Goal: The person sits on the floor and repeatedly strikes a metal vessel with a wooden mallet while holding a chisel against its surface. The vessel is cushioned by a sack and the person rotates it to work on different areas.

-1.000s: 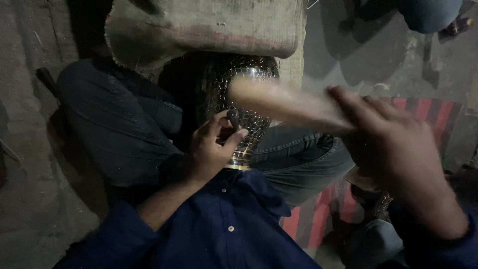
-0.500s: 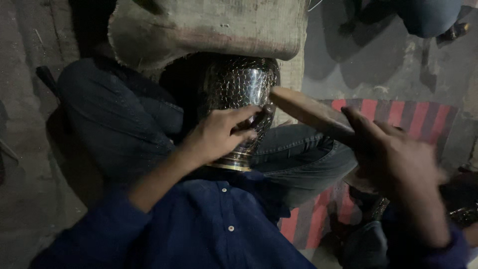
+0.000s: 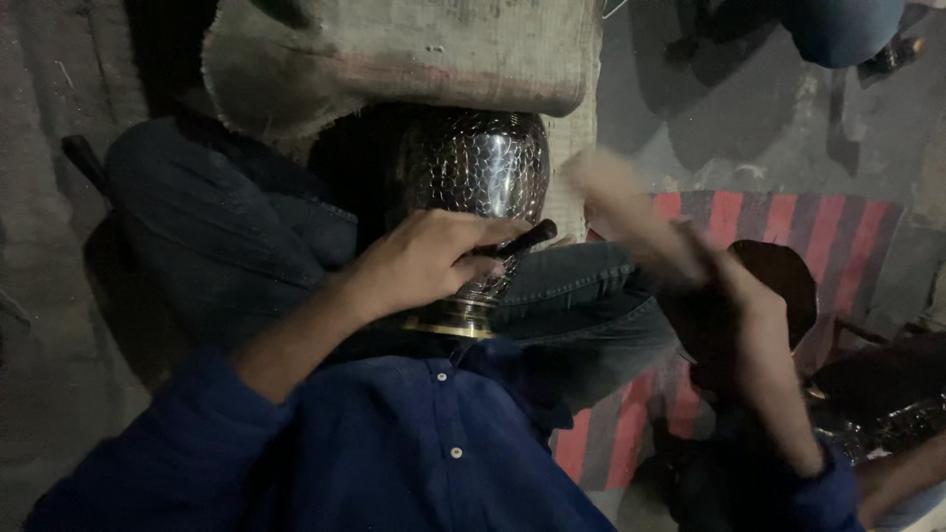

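Burlap sack (image 3: 394,59) and knees (image 3: 236,227) hem the vessel (image 3: 473,167).

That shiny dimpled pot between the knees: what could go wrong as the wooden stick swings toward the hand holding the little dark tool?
The left hand pinches a short dark punch against the metal pot, so its fingers sit close to the strike point. The wooden mallet in the right hand is blurred with speed, and a slightly off swing might hit knuckles. The pot rests only between the legs under a burlap pad, so a blow could shift it and misplace the mark.
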